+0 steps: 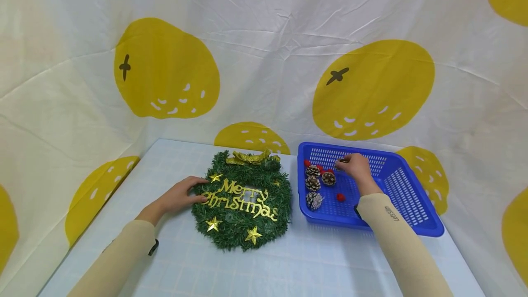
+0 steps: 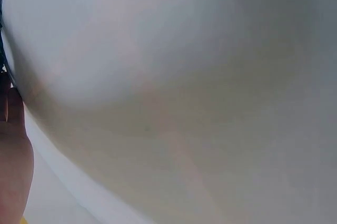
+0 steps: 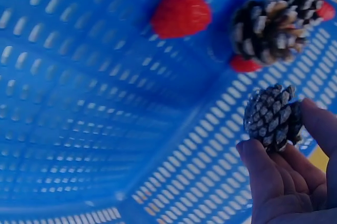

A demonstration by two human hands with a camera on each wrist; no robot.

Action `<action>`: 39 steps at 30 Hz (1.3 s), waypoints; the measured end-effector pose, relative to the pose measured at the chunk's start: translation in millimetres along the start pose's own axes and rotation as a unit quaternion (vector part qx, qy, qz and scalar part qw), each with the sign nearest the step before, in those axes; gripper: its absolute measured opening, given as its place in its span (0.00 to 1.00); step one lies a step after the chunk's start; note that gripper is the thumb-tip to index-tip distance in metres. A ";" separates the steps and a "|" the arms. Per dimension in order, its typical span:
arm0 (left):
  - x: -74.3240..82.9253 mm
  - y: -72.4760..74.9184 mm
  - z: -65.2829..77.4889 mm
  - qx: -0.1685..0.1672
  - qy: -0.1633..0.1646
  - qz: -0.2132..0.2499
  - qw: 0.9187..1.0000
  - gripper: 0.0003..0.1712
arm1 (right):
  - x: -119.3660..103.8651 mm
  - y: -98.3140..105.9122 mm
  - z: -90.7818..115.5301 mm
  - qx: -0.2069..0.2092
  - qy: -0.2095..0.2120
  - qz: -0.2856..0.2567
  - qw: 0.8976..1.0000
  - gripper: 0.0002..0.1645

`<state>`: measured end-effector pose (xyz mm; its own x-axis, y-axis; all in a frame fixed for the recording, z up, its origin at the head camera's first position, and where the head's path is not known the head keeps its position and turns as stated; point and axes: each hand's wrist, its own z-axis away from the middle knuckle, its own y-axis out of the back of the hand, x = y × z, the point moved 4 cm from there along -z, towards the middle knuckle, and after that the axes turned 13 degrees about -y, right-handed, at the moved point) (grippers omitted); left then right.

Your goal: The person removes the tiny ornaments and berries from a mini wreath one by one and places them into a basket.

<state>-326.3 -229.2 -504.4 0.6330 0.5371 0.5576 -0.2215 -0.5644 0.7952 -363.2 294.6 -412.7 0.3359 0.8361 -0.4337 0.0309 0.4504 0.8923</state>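
Observation:
A green Christmas wreath [image 1: 231,219] lies flat on the table, with gold "Merry Christmas" lettering [image 1: 237,198], gold stars and a gold bow at its top. My left hand [image 1: 179,195] rests at the wreath's left edge, thumb and fingers spread and touching the greenery. Over the blue basket [image 1: 371,226], my right hand [image 1: 358,168] pinches a pine cone [image 3: 272,116] between thumb and fingers. The right wrist view shows that cone's whitish-tipped scales close up. Only part of the left hand [image 2: 13,155] enters the left wrist view.
Several other pine cones [image 1: 314,200] lie along the basket's left side. Among them are red berry-like pieces, and one red piece [image 1: 340,197] sits apart on the basket floor. A white curtain [image 1: 264,58] printed with yellow fruit hangs behind the pale table [image 1: 198,269].

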 end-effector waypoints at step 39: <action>1.4 18.4 -8.4 0.018 0.051 0.040 0.998 0.39 | -15.1 31.3 30.6 -0.056 0.072 0.095 0.991 0.27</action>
<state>-335.8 -233.5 -487.0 0.5342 0.5494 0.6425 -0.2413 -0.6294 0.7387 -338.4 286.5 -374.5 0.1883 0.9414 -0.2799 -0.1276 0.3060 0.9434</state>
